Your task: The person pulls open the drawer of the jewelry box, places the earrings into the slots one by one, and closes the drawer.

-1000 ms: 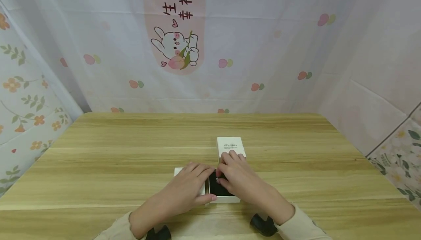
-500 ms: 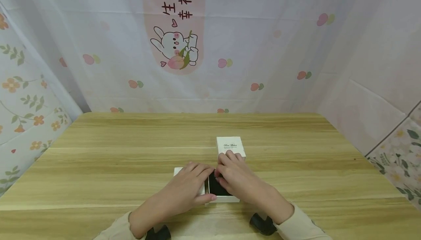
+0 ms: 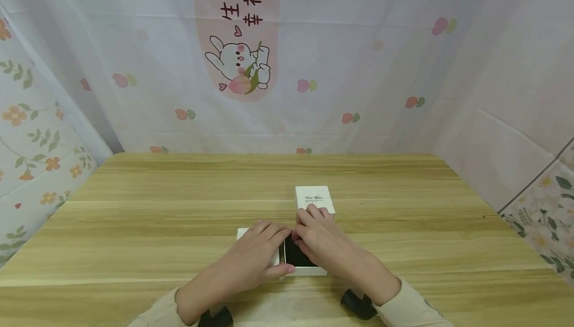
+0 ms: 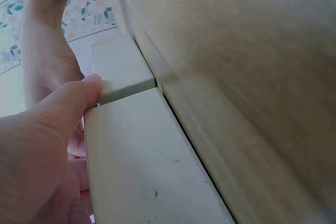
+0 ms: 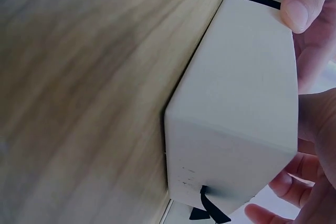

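A small white gift box with a black lining [image 3: 296, 256] lies uncovered on the table. My left hand [image 3: 257, 249] reaches across a second white box [image 3: 242, 232] and holds the lined one, thumb at its near left corner and fingertips at its far left corner. Over the lining, my right hand [image 3: 320, 240] has its thumb and index finger pinched together, the other fingers curled. The small shiny thing they pinch is hidden by the fingers now. In the right wrist view a black ribbon tab [image 5: 210, 208] hangs from the end of the lined box [image 5: 236, 87].
A third white box [image 3: 314, 197], printed "Best Wishes", stands just behind the right hand's knuckles. The wooden table [image 3: 179, 182] runs back to a patterned curtain [image 3: 358, 68]. Black wrist-worn devices [image 3: 358, 306] sit under both forearms.
The right thumb and index finger have shifted slightly toward the far left of the black lining, and the small shiny thing between them has gone out of sight. My left hand has stayed put.
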Tool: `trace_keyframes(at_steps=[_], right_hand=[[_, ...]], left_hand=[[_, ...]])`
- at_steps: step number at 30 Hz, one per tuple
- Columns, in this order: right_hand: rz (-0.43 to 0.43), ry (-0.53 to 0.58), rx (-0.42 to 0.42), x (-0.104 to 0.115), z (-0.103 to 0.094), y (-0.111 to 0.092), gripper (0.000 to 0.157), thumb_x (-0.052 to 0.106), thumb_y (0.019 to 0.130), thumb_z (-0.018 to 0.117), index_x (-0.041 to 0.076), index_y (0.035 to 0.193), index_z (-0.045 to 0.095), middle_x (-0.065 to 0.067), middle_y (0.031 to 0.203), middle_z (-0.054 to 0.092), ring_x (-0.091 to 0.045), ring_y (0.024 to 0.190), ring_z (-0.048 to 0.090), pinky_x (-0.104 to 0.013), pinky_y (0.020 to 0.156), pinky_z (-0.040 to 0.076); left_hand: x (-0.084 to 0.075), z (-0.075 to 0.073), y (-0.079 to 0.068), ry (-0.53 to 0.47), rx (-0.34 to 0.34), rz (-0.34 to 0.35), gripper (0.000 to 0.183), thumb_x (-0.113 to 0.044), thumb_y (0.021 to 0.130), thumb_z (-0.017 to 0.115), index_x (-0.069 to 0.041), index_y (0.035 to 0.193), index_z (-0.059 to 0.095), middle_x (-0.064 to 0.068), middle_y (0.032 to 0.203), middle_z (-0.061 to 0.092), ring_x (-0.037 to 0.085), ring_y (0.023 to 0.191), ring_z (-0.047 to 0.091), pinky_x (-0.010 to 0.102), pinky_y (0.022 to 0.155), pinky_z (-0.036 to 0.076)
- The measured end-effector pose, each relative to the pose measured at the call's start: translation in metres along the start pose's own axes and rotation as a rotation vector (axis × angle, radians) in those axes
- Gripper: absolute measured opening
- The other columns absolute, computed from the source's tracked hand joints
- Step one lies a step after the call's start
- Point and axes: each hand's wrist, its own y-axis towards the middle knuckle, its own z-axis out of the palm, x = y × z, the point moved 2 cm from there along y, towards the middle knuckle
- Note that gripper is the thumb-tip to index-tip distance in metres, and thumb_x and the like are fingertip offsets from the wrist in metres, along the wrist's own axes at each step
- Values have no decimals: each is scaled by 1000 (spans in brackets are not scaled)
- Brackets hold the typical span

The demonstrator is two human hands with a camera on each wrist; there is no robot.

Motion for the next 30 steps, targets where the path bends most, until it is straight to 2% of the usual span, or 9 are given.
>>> trace_keyframes(at_steps=[2, 6, 11, 15, 22, 30], right_hand=[[-1, 3, 3, 0, 0, 0, 7, 17, 80, 72, 17, 74, 68, 5, 82, 45, -13, 80, 36, -25, 69, 31], [-4, 9, 9, 0, 0, 0, 9, 17, 79, 73, 17, 71, 68, 6, 83, 46, -13, 80, 37, -25, 70, 32], [1, 40, 46, 0, -3, -1, 4, 14, 80, 71, 17, 78, 73, 6, 85, 48, -12, 81, 37, -25, 70, 32], [8, 73, 113, 0, -8, -2, 13, 8, 81, 67, 15, 86, 76, 6, 85, 48, -12, 80, 34, -23, 70, 30], [27, 122, 237, 0, -16, -6, 33, -5, 77, 63, 14, 102, 74, 6, 83, 44, -11, 78, 31, -21, 65, 25], [40, 147, 256, -2, -19, -6, 35, -4, 79, 61, 15, 105, 73, 6, 88, 48, -12, 80, 33, -22, 67, 27]], left_hand=[[0, 0, 0, -2, -5, 4, 57, -50, 86, 58, -7, 124, 55, 4, 122, 56, 21, 115, 49, 38, 103, 37], [-1, -1, 0, -18, 38, -29, 58, -50, 86, 58, -8, 126, 55, 3, 125, 55, 21, 118, 48, 38, 105, 36], [-1, -2, 0, -28, 66, -57, 60, -50, 86, 58, -8, 128, 53, 3, 127, 54, 21, 120, 46, 39, 106, 35], [-1, -3, 0, -30, 57, -49, 60, -49, 86, 58, -6, 128, 53, 4, 126, 55, 22, 119, 47, 38, 106, 35], [-1, -2, 0, -32, 73, -58, 62, -50, 86, 57, -6, 129, 52, 3, 127, 54, 21, 120, 46, 38, 106, 35], [-3, -3, 1, -30, 70, -56, 61, -49, 86, 58, -6, 129, 52, 3, 127, 54, 22, 120, 46, 39, 107, 35]])
